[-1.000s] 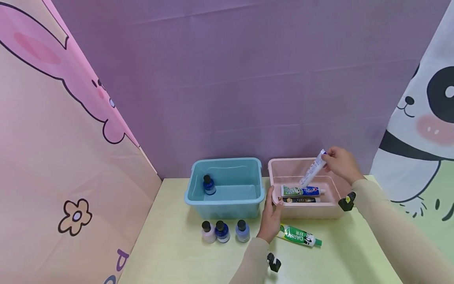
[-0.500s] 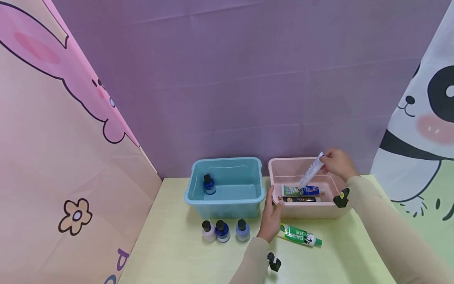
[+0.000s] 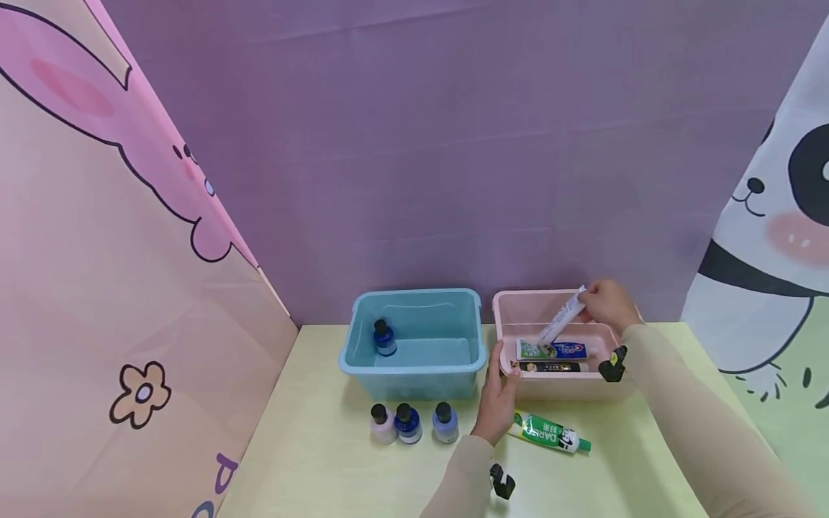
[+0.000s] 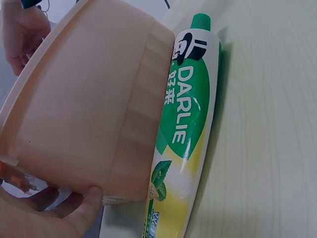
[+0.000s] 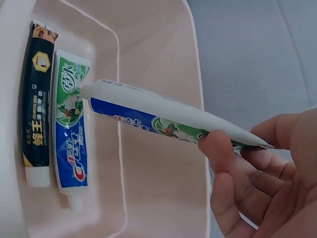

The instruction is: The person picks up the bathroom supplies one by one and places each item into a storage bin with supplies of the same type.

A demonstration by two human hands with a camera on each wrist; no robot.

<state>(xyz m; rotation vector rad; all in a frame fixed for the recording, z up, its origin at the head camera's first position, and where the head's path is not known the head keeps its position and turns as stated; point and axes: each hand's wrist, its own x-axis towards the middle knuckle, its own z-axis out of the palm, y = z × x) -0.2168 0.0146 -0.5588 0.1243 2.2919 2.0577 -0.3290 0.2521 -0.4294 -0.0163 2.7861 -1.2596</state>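
Observation:
My right hand [image 3: 609, 306] pinches a white, blue and green toothpaste tube [image 5: 143, 109] by its flat end. The tube slants inside the pink bin [image 3: 622, 388], cap end low. Below it a blue-green Crest toothpaste tube [image 5: 71, 124] and a black toothpaste tube [image 5: 38, 104] lie side by side on the bin floor. My left hand [image 3: 495, 399] holds the bin at its front left corner, its thumb on the outer wall in the left wrist view. Against the bin's front base lies a green and yellow Darlie toothpaste tube [image 4: 183, 119] on the table.
Left of the pink bin stands a blue bin [image 3: 411, 385] with one dark blue bottle [image 3: 384, 338] inside. In front of it are a pale pink bottle [image 3: 383, 426], a dark blue bottle [image 3: 408, 424] and a light blue bottle [image 3: 445, 424]. A purple backdrop [image 3: 421, 144] rises behind.
My right hand has moved slightly down and left, lowering the toothpaste tube further into the pink bin. My left hand keeps its place on the bin's corner.

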